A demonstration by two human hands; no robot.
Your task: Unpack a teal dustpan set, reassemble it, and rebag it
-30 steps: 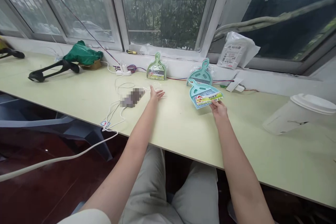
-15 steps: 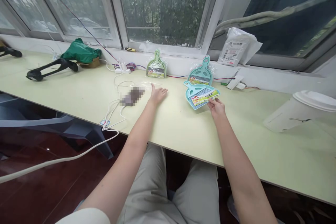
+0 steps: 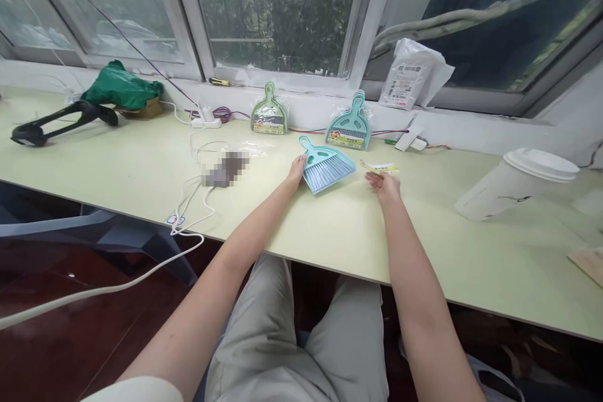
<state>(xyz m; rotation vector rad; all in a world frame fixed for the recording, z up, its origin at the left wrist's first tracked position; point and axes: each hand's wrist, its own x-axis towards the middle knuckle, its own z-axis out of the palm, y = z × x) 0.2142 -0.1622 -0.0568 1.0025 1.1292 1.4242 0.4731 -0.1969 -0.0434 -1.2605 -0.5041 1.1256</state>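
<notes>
My left hand (image 3: 296, 169) is closed on the left side of a teal dustpan (image 3: 335, 155), tilted just above the table. A small brush with grey-blue bristles (image 3: 330, 173) lies in the pan. To its right, my right hand (image 3: 385, 187) pinches a yellow-and-white label card (image 3: 387, 168), apart from the dustpan. Behind them, a wrapped teal dustpan set (image 3: 349, 124) leans against the wall below the window. Left of that one, a wrapped green dustpan set (image 3: 269, 112) leans the same way.
A white lidded cup (image 3: 516, 185) leans at the right. On the left are white cables (image 3: 188, 191), a blurred-out item (image 3: 226, 169), a power strip (image 3: 206, 122), a green bag (image 3: 120, 86) and a black frame (image 3: 63, 122). A white packet (image 3: 407, 75) sits on the sill.
The label card has come off the dustpan and is in my right hand. My left hand, empty and open before, has taken hold of the dustpan, which moved left. The view shifted slightly.
</notes>
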